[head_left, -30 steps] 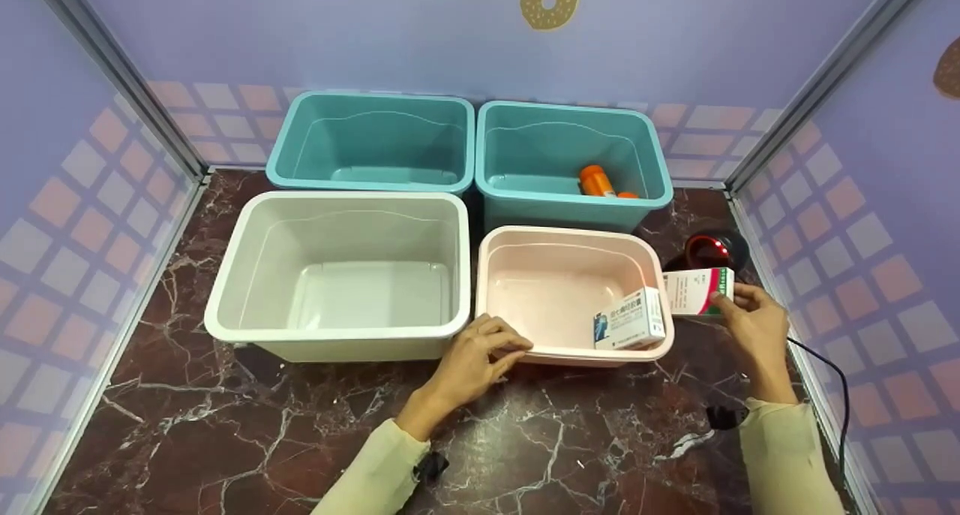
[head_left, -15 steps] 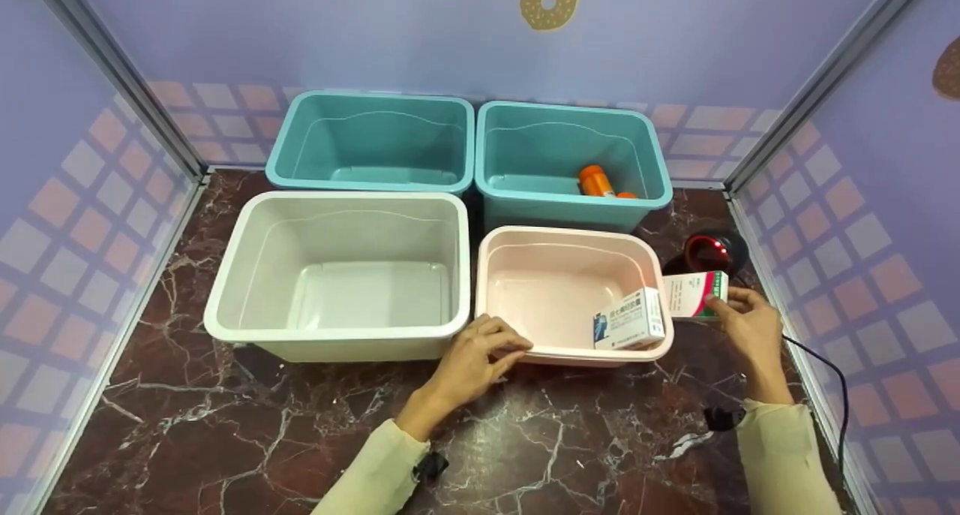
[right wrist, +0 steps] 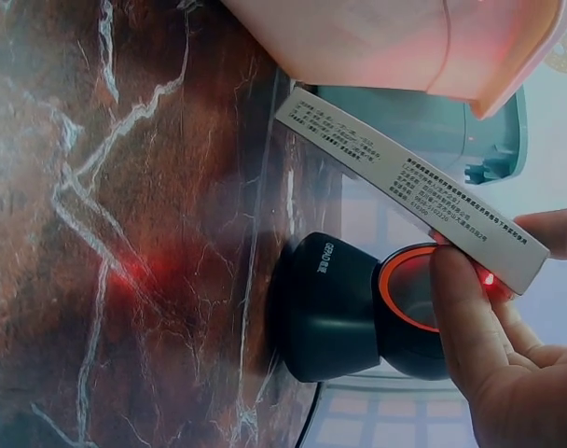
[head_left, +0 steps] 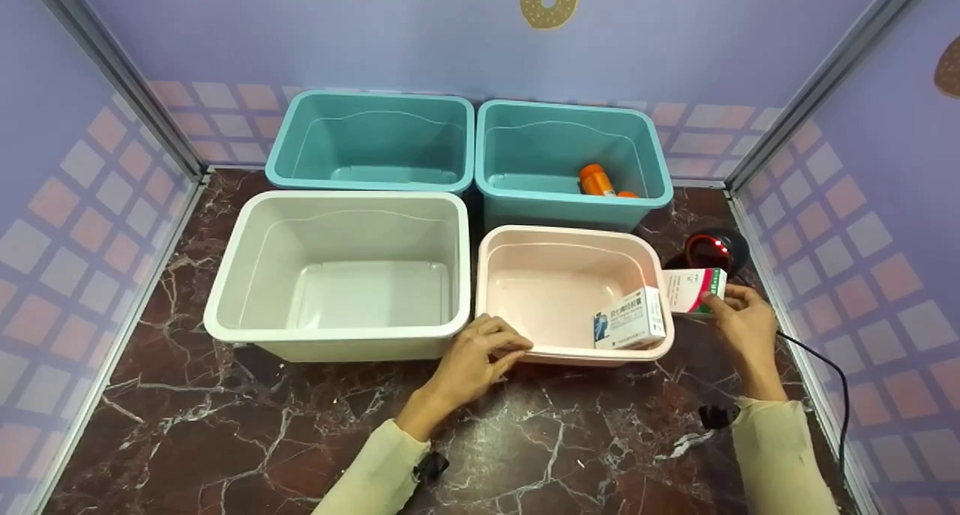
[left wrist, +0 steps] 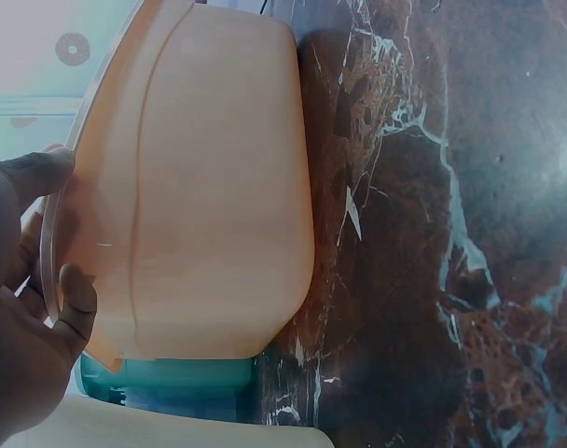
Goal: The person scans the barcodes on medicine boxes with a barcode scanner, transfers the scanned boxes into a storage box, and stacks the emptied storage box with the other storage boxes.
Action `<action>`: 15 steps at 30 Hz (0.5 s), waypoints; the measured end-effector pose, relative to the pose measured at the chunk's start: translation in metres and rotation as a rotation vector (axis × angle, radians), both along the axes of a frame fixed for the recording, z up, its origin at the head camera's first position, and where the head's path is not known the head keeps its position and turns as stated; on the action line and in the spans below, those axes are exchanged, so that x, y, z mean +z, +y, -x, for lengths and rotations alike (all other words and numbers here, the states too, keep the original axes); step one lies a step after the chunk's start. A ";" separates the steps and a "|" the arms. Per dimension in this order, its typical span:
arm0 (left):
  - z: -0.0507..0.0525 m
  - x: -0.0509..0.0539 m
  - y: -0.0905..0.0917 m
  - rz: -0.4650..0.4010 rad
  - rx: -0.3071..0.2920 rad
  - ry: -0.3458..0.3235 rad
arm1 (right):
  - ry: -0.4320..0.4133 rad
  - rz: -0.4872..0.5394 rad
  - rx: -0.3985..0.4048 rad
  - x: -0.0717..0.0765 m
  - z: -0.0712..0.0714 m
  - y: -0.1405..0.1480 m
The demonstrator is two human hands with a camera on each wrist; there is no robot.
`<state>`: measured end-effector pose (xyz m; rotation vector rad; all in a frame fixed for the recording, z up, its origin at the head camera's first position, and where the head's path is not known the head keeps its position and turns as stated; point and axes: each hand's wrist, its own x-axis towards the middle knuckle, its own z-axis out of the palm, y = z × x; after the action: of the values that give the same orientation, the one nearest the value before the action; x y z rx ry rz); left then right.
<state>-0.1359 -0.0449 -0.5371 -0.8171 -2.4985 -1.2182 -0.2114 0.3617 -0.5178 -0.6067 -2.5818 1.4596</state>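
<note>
In the head view my left hand (head_left: 480, 353) pinches the near left rim of the pink bin (head_left: 555, 233). The left wrist view shows the thumb and fingers on both sides of that rim. A white, red and green medicine box (head_left: 686, 290) is held between thumb and fingers of my right hand (head_left: 746, 327), just outside the bin's right side. Seen from the right wrist, the box (right wrist: 409, 191) is tilted, its printed narrow side facing the camera, close to a black barcode scanner (right wrist: 335, 303) with a lit red ring. Another white medicine box (head_left: 630, 320) leans inside the pink bin.
A white bin (head_left: 341, 335) stands left of the pink one. Behind are two teal bins, the left (head_left: 371, 185) and the right (head_left: 574, 200), which contains orange-capped bottles (head_left: 596, 179). The scanner's cable (head_left: 832, 368) runs along the right wall. Dark marbled tabletop (head_left: 540, 440) lies in front.
My right hand has shifted slightly left with the medicine box, which dipped a little and then rose again near the scanner. The left hand and the bins stayed where they were.
</note>
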 end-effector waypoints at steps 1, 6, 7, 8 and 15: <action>0.000 0.000 0.000 -0.002 -0.001 0.001 | -0.003 0.004 -0.003 0.000 0.000 0.000; 0.000 0.000 0.000 -0.004 0.000 -0.011 | -0.008 -0.003 -0.011 0.003 0.001 0.001; 0.000 0.000 0.000 -0.003 0.001 -0.013 | -0.006 -0.004 -0.009 0.004 0.001 0.001; 0.000 0.001 0.000 -0.001 0.001 -0.017 | -0.004 -0.003 -0.010 0.005 0.001 0.001; 0.000 0.000 0.000 0.007 0.001 -0.014 | 0.021 -0.027 -0.017 0.013 -0.001 0.004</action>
<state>-0.1359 -0.0450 -0.5369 -0.8119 -2.5157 -1.2198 -0.2109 0.3657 -0.5050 -0.6058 -2.5694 1.4165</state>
